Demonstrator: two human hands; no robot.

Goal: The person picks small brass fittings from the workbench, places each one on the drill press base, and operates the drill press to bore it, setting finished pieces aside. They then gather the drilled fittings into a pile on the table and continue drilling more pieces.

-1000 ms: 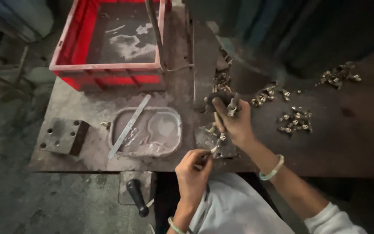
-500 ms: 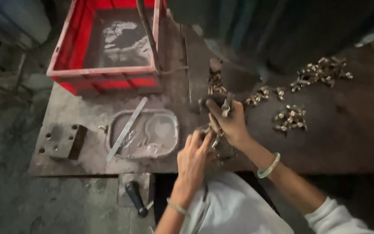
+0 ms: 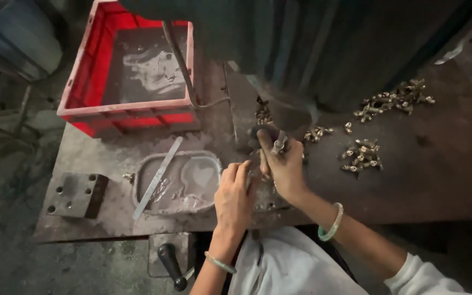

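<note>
- while both hands crowd together at the near edge of the grimy metal workbench [image 3: 411, 180], the right hand [image 3: 284, 166] sits just under the dark machine body [image 3: 312, 49], fingers curled tight around a small metal fitting [image 3: 279, 143] that pokes up between fingertips and thumb.
- left hand [image 3: 235, 194] is pressed in right beside it, touching the right hand's side, fingers bent and bunched close together; whatever they pinch is hidden behind the knuckles, so i cannot tell what, if anything, is in that grip.
- pale bangles show on both wrists, and a white cloth [image 3: 290, 265] lies across the lap just below the bench edge.
- off to the right, well apart from the hands, small brass-coloured parts lie in loose heaps: one pile [image 3: 363, 155] near the middle, another pile [image 3: 394, 101] farther back, and a few strays [image 3: 318, 133] just beside the right hand.
- to the left of the hands, a shallow oval metal tray [image 3: 206, 161] holds a film of liquid, with a flat metal strip [image 3: 157, 177] lying tilted across its left rim.
- further left, a drilled steel block [image 3: 77, 194] rests on the bench, and a red plastic crate [image 3: 132, 114] stands at the back corner.
- a black lever handle [image 3: 170, 265] hangs below the bench front.
</note>
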